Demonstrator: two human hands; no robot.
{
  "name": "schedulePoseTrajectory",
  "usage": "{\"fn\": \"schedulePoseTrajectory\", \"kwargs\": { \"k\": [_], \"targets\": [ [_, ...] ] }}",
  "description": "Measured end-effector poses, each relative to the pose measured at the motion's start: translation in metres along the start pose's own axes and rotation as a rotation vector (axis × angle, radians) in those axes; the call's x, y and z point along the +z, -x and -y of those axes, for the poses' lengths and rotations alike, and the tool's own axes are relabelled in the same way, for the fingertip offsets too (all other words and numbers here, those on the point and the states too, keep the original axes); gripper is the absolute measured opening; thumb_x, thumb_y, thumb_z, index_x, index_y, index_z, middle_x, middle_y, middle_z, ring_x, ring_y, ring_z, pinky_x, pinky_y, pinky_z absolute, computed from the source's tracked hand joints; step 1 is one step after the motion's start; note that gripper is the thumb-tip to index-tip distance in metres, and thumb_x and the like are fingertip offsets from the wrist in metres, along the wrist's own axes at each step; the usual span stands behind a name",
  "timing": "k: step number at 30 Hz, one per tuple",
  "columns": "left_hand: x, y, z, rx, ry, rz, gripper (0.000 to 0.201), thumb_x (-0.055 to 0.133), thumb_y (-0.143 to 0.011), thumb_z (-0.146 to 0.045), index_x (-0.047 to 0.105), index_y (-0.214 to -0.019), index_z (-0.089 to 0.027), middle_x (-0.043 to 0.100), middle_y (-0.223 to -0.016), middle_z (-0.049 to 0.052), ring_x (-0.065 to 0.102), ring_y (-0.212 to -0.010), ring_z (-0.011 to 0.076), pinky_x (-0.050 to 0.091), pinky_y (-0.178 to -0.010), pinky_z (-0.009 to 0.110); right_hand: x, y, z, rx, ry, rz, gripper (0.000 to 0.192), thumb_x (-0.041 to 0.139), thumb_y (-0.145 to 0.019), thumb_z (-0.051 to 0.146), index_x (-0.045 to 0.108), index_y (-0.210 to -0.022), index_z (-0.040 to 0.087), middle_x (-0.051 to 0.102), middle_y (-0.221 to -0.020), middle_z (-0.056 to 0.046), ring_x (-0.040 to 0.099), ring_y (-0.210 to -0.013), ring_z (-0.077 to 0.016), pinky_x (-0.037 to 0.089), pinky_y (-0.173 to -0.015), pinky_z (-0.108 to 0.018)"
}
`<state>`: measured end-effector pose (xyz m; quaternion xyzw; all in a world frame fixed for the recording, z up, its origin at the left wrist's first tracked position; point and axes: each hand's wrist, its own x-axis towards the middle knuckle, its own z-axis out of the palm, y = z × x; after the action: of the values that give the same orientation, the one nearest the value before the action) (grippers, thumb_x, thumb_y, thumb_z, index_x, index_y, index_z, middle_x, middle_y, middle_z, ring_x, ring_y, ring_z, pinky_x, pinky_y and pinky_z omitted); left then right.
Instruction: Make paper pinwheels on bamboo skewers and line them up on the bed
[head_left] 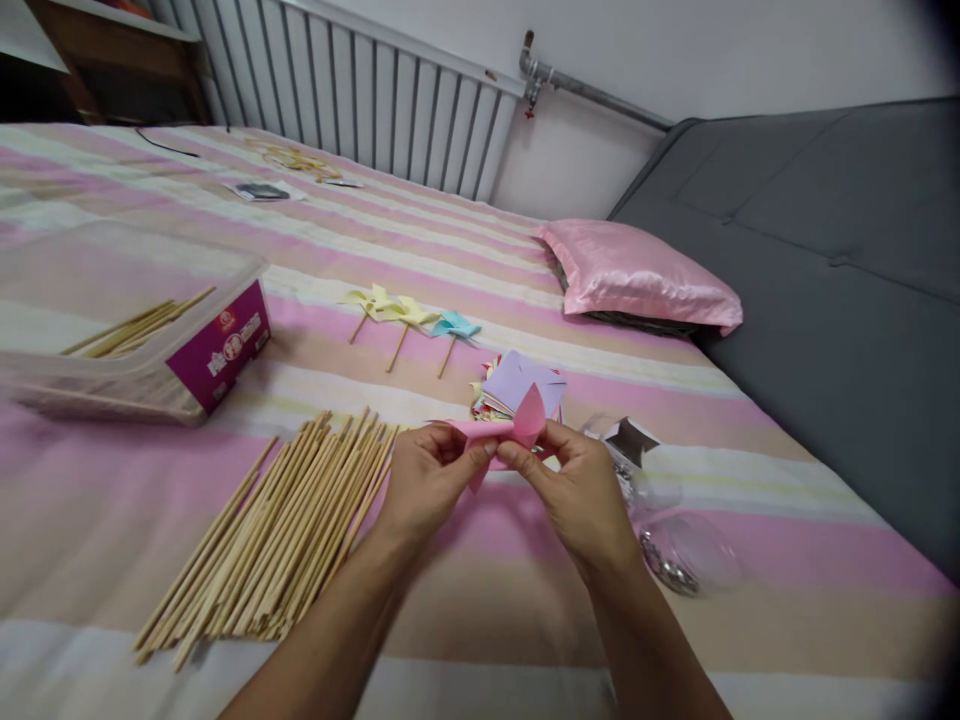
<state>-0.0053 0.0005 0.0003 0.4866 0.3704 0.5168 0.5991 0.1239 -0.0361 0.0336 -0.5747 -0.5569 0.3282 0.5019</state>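
Between my two hands is a pink paper pinwheel (484, 430), its corners folded toward the middle and one pointed blade standing up. My left hand (431, 475) pinches it from the left, thumb at the centre. From the other side my right hand (574, 480) grips it, its thumb tip close to the left one. Just beyond lies a stack of coloured paper squares (517, 380), a lilac one on top. Left of my hands a pile of wooden sticks (277, 540) is spread on the bed.
Finished pinwheels on sticks, yellow (405, 310) and blue (454, 325), lie farther back. A clear plastic box (172, 350) with sticks stands left. On the right, a small clear container (675, 560) holds metal bits. A pink pillow (645, 270) rests by the grey headboard (810, 220).
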Motion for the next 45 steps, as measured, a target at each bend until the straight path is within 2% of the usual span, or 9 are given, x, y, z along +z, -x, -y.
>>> {"fn": "schedulePoseTrajectory", "kwargs": {
  "k": [5, 10, 15, 22, 29, 34, 40, 43, 45],
  "targets": [
    [0.000, 0.001, 0.001, 0.011, -0.035, -0.015, 0.019, 0.074, -0.064, -0.028, 0.071, -0.064, -0.010, 0.061, -0.050, 0.003, 0.053, -0.046, 0.0102, 0.040, -0.046, 0.020, 0.000, -0.001, -0.001, 0.009, 0.008, 0.004, 0.014, 0.064, -0.075, 0.026, 0.071, -0.084, 0.018, 0.071, -0.077, -0.001, 0.060, -0.070, -0.0154, 0.047, -0.068, -0.027],
    [0.000, 0.001, -0.001, 0.004, 0.003, 0.027, 0.019, 0.073, -0.066, -0.027, 0.073, -0.076, -0.011, 0.063, -0.053, 0.002, 0.051, -0.047, 0.0092, 0.040, -0.047, 0.020, 0.000, -0.001, -0.002, 0.006, -0.028, 0.038, 0.018, 0.061, -0.076, 0.029, 0.069, -0.089, 0.019, 0.071, -0.085, -0.003, 0.061, -0.076, -0.0171, 0.047, -0.073, -0.029],
    [0.001, 0.002, -0.002, 0.010, 0.013, 0.001, 0.017, 0.074, -0.064, -0.027, 0.071, -0.065, -0.011, 0.059, -0.048, 0.001, 0.050, -0.044, 0.0088, 0.038, -0.045, 0.020, -0.002, -0.002, -0.003, 0.008, -0.009, 0.050, 0.018, 0.061, -0.076, 0.031, 0.069, -0.088, 0.019, 0.070, -0.082, -0.002, 0.061, -0.075, -0.0173, 0.047, -0.073, -0.030],
    [0.000, 0.001, 0.004, 0.009, 0.029, 0.001, 0.018, 0.074, -0.065, -0.027, 0.072, -0.071, -0.010, 0.060, -0.050, 0.001, 0.049, -0.044, 0.0087, 0.037, -0.044, 0.020, -0.001, -0.003, -0.007, 0.012, -0.020, 0.028, 0.017, 0.064, -0.075, 0.031, 0.070, -0.085, 0.018, 0.069, -0.078, -0.002, 0.059, -0.073, -0.0166, 0.046, -0.072, -0.030],
    [0.002, 0.004, 0.001, 0.011, 0.123, 0.050, 0.020, 0.073, -0.068, -0.029, 0.074, -0.081, -0.014, 0.067, -0.063, 0.004, 0.054, -0.054, 0.0104, 0.042, -0.053, 0.021, -0.005, -0.003, -0.005, -0.002, -0.064, 0.050, 0.018, 0.064, -0.076, 0.034, 0.069, -0.081, 0.018, 0.068, -0.077, -0.003, 0.060, -0.077, -0.0180, 0.047, -0.076, -0.031],
    [0.002, 0.002, -0.002, -0.040, 0.130, 0.072, 0.020, 0.075, -0.064, -0.031, 0.068, -0.060, -0.013, 0.060, -0.054, 0.000, 0.050, -0.049, 0.0079, 0.038, -0.048, 0.019, -0.004, -0.004, -0.007, 0.025, -0.023, 0.047, 0.021, 0.061, -0.078, 0.035, 0.068, -0.087, 0.018, 0.069, -0.081, -0.004, 0.061, -0.078, -0.0186, 0.048, -0.074, -0.031],
    [0.003, 0.001, -0.001, -0.099, 0.125, 0.106, 0.028, 0.078, -0.058, -0.028, 0.056, -0.050, -0.013, 0.049, -0.045, -0.005, 0.043, -0.043, 0.0057, 0.033, -0.044, 0.019, -0.003, -0.002, -0.009, 0.045, 0.022, 0.101, 0.020, 0.055, -0.082, 0.035, 0.065, -0.086, 0.017, 0.067, -0.080, -0.003, 0.061, -0.078, -0.0173, 0.047, -0.073, -0.029],
    [0.000, 0.001, 0.001, -0.114, 0.110, 0.082, 0.029, 0.075, -0.063, -0.027, 0.053, -0.050, -0.014, 0.046, -0.043, -0.006, 0.039, -0.041, 0.0047, 0.030, -0.043, 0.018, -0.007, -0.002, -0.004, 0.075, 0.016, 0.168, 0.023, 0.054, -0.083, 0.037, 0.065, -0.078, 0.018, 0.067, -0.078, -0.002, 0.061, -0.081, -0.0177, 0.048, -0.072, -0.028],
    [-0.002, 0.002, 0.001, -0.121, 0.104, 0.060, 0.026, 0.072, -0.066, -0.027, 0.055, -0.053, -0.014, 0.047, -0.044, -0.006, 0.039, -0.041, 0.0046, 0.028, -0.043, 0.018, -0.011, -0.002, 0.000, 0.063, 0.024, 0.201, 0.022, 0.055, -0.083, 0.037, 0.065, -0.079, 0.018, 0.067, -0.082, -0.002, 0.062, -0.087, -0.0183, 0.047, -0.078, -0.030]
  ]
}}
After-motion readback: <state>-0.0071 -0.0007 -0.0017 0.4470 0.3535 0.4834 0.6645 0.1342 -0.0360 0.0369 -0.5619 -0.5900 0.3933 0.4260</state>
